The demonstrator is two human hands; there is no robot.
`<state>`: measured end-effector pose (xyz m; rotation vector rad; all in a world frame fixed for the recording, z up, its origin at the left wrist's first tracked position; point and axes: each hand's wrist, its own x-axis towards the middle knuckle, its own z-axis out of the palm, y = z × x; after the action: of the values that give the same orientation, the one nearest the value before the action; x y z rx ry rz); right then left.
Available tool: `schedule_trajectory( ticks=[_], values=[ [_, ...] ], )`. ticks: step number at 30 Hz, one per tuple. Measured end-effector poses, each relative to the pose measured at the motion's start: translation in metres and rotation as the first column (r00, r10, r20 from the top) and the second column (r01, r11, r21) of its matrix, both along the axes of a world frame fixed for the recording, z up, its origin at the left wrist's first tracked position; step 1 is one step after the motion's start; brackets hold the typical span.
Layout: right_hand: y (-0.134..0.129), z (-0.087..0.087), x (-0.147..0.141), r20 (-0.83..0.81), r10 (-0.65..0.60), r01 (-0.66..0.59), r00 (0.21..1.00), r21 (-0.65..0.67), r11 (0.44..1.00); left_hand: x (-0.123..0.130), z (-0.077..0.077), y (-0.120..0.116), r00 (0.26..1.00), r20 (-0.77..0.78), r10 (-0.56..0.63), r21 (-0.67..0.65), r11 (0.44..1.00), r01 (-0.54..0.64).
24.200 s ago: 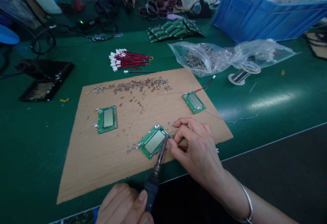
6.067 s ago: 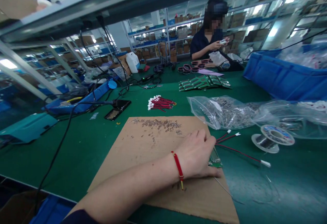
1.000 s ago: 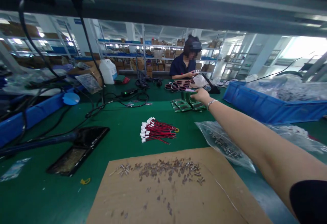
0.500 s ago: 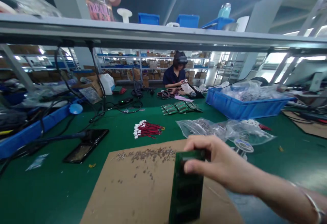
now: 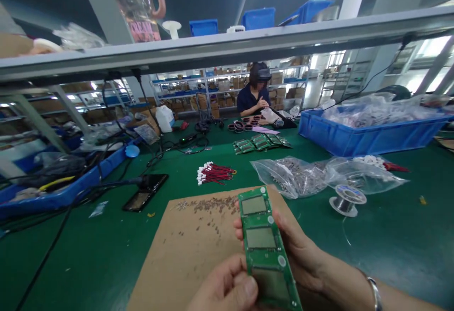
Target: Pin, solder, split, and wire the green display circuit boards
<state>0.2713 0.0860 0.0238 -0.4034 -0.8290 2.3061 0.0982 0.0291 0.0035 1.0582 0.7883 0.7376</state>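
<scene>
The circuit board strip [image 5: 264,244], light, stiff and snappable, sits pinched in both hands' grip, left hand [image 5: 227,292] near end, right hand [image 5: 298,259] along right edge—best held by edges.

Board strip [image 5: 264,240] fetched, left hand [image 5: 227,289] joined

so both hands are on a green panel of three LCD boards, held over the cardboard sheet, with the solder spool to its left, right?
Not quite. In the head view the solder spool sits to the right of the panel, on the green mat beside the plastic bags. The rest holds: the left hand and right hand both hold the three-board panel over the cardboard sheet.
</scene>
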Motion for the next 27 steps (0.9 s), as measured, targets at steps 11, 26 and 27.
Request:
schedule_trajectory(
  ticks=[11,26,27],
  values=[
    [0.015,-0.076,0.009,-0.218,0.223,-0.291,0.950,-0.361,0.886,-0.106,0.014,0.118,0.233,-0.612,0.756,0.741,0.651,-0.164],
    [0.011,-0.077,0.011,-0.080,0.333,-0.342,0.939,-0.263,0.902,-0.119,0.003,0.100,-0.062,-0.639,0.767,0.733,0.631,0.253],
    [0.010,-0.080,0.012,-0.018,0.348,-0.341,0.937,-0.257,0.904,-0.113,0.003,0.099,-0.019,-0.643,0.766,0.734,0.623,0.269]
  ],
)
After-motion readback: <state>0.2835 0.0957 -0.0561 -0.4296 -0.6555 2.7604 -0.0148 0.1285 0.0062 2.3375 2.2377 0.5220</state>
